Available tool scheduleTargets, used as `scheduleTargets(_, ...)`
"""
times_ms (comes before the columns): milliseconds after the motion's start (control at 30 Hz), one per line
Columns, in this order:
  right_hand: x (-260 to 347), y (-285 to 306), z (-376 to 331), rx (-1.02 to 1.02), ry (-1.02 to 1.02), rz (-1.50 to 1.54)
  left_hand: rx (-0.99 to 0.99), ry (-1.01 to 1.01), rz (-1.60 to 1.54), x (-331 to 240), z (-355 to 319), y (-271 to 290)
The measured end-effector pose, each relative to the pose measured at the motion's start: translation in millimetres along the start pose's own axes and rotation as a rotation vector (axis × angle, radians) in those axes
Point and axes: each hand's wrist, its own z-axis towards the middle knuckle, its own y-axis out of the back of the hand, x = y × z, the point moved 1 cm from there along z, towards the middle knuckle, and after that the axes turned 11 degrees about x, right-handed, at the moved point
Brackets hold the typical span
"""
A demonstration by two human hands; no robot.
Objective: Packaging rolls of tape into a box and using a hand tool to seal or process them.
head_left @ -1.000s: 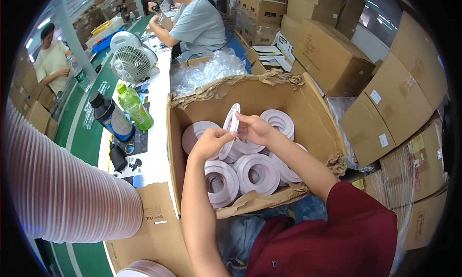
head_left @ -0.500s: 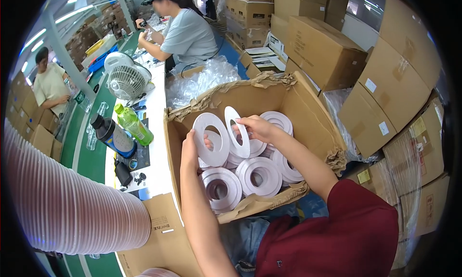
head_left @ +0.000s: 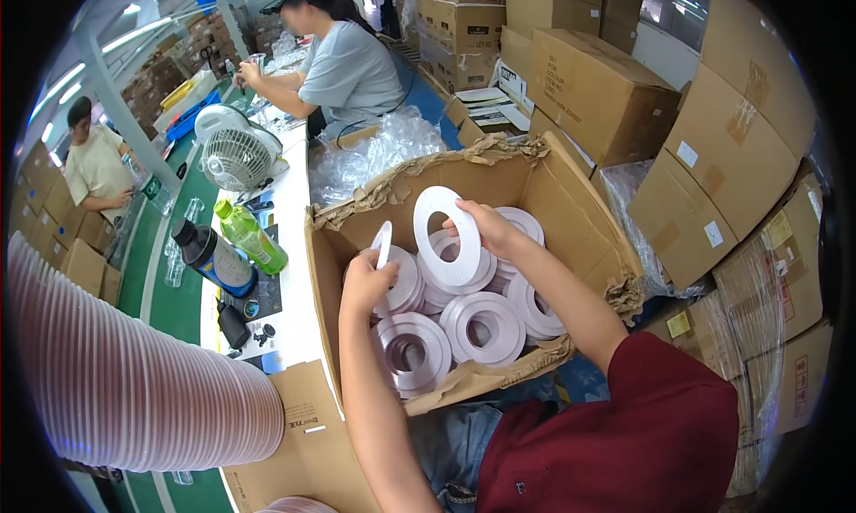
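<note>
Over an open cardboard box (head_left: 481, 170), my right hand (head_left: 481, 225) grips a flat white ring (head_left: 432, 212) by its right edge, its face toward me. My left hand (head_left: 366, 284) has its fingers closed on another white ring (head_left: 383, 237), which is turned nearly edge-on, so little of its face shows. Beneath both hands, several stacks of white rings (head_left: 483, 328) fill the box. The two held rings are apart from each other.
To the left, a tall column of stacked pale rings (head_left: 169, 393) leans in. On the table stand a dark bottle (head_left: 212, 253), a green bottle (head_left: 250, 237) and a white fan (head_left: 234, 147). Large cartons (head_left: 713, 165) rise at the right. Two other people sit or stand farther off.
The ring in my left hand has turned from face-on to nearly edge-on. My right hand has turned its ring to show its face and moved it slightly up.
</note>
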Motion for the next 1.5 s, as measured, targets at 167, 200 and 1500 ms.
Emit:
scheduleTargets(167,14.5,-2.8,-9.3,0.014,0.153,0.125,-0.084,-0.071,-0.275,-1.4,-1.3,8.5)
scheduleTargets(200,16.8,-1.1,-12.4,0.067,0.171,0.184,-0.019,-0.035,-0.322,2.0,-0.4,9.6)
scheduleTargets(1500,-14.0,8.1,9.6,-0.167,0.482,-0.197,0.016,0.009,0.035,17.0,0.0,6.1)
